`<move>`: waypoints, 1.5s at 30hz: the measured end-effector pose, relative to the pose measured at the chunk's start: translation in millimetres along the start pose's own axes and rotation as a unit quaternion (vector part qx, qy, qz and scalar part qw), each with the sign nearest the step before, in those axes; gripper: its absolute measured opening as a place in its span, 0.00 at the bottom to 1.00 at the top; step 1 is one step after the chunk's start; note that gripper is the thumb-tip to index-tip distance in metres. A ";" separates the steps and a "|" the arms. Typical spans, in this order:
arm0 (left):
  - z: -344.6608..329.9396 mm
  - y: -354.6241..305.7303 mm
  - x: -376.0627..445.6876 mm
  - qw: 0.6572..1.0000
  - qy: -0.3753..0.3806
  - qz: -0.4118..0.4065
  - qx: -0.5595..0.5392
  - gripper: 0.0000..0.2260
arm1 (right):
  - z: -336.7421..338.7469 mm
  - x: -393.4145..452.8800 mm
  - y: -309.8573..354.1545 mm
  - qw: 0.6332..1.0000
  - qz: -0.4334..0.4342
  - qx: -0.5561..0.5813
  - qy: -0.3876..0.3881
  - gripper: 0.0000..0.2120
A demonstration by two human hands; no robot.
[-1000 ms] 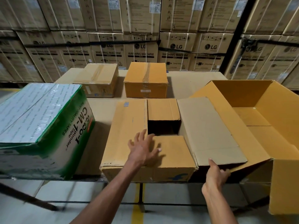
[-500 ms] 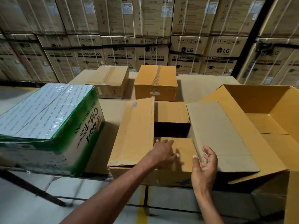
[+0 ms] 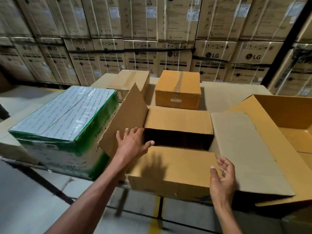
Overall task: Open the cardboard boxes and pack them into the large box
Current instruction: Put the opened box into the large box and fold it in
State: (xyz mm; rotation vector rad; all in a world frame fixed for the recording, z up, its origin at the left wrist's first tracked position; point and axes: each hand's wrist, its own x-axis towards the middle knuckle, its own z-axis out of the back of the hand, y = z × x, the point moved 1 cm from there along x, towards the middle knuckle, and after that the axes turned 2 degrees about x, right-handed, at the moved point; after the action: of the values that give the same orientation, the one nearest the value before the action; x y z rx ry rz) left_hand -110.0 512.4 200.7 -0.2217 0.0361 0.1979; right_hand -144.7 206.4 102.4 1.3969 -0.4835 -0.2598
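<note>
A brown cardboard box (image 3: 170,176) stands at the table's near edge with its top flaps apart and a dark opening in the middle. Its left flap (image 3: 125,119) is tilted up; my left hand (image 3: 133,144) lies flat against it with fingers spread. Its right flap (image 3: 243,149) lies flat, outward. My right hand (image 3: 222,179) hovers open at the near flap's right corner, holding nothing. The large open box (image 3: 283,108) stands at the right. Two taped boxes sit behind: a yellow-brown one (image 3: 177,90) and a paler one (image 3: 128,80).
A green and white carton wrapped in film (image 3: 64,122) stands at the left, close to the raised flap. Cardboard sheet covers the table (image 3: 226,97). A wall of stacked washing machine cartons (image 3: 172,59) rises behind. Floor with a yellow line (image 3: 155,222) lies below.
The left flap has swung up from flat to tilted, with my left hand moved left onto it. My right hand has shifted right and lower. The camera has moved closer.
</note>
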 end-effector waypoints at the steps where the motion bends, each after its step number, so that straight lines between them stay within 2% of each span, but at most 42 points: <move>1: -6.0 9.7 -0.4 1.000 -0.003 0.014 -0.001 0.34 | -0.6 0.8 -1.2 1.000 -0.004 -0.007 0.009 0.20; 7: -47.4 45.6 -4.0 0.996 0.030 0.072 -0.036 0.30 | -3.4 10.7 -8.7 0.989 -0.014 -0.116 0.090 0.17; 12: -60.0 40.6 -0.4 0.999 0.013 0.039 -0.012 0.25 | -6.0 45.0 -16.0 0.942 0.020 -0.273 0.196 0.13; 14: -63.2 26.6 12.5 0.999 0.011 -0.015 -0.029 0.23 | -14.6 61.3 -18.1 0.917 0.030 -0.310 0.250 0.13; 18: -83.7 -10.0 49.8 0.989 0.102 -0.099 -0.050 0.23 | -38.4 90.5 -18.4 0.834 0.043 -0.425 0.349 0.19; 20: -96.2 -24.6 63.1 0.983 0.139 -0.118 -0.018 0.24 | -47.6 104.1 -20.6 0.790 0.029 -0.479 0.382 0.23; 22: -106.1 -31.1 75.0 0.980 0.166 -0.113 -0.003 0.24 | -53.5 112.7 -20.3 0.767 0.020 -0.507 0.393 0.26; 24: -110.6 -33.3 83.5 0.978 0.184 -0.093 -0.003 0.24 | -53.1 114.7 -13.3 0.770 0.022 -0.503 0.391 0.24; 27: -97.1 -38.2 85.5 0.978 0.179 -0.096 -0.036 0.23 | -47.0 122.0 2.6 0.805 0.040 -0.464 0.367 0.21; 30: -60.5 -41.1 84.7 0.982 0.099 -0.151 -0.056 0.19 | -39.6 132.2 32.7 0.830 0.085 -0.439 0.332 0.21; 34: -0.8 -46.2 77.4 0.978 -0.016 -0.204 -0.023 0.22 | -25.2 138.4 94.4 0.844 0.152 -0.409 0.312 0.21; 37: 37.6 -51.4 58.3 0.970 -0.040 -0.237 -0.035 0.21 | -8.7 136.8 134.9 0.852 0.141 -0.369 0.344 0.16; 39: 56.9 -52.6 38.8 0.966 0.019 -0.247 -0.073 0.17 | 2.5 130.6 150.9 0.842 0.097 -0.334 0.412 0.14; 41: 64.8 -49.5 18.2 0.952 0.135 -0.256 -0.102 0.15 | 12.6 117.5 159.4 0.814 0.041 -0.293 0.499 0.10; 43: 56.9 -43.4 3.2 0.928 0.238 -0.276 -0.079 0.17 | 18.6 103.3 154.9 0.769 0.016 -0.303 0.563 0.12; 45: 36.4 -38.6 -6.9 0.903 0.323 -0.275 -0.062 0.21 | 21.0 88.1 140.8 0.715 0.011 -0.353 0.604 0.18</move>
State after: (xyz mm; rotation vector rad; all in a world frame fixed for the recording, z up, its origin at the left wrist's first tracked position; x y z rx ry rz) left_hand -108.6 482.2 244.9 -0.4080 0.6172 -0.4493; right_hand -92.4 171.6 257.6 0.5508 0.6659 0.4772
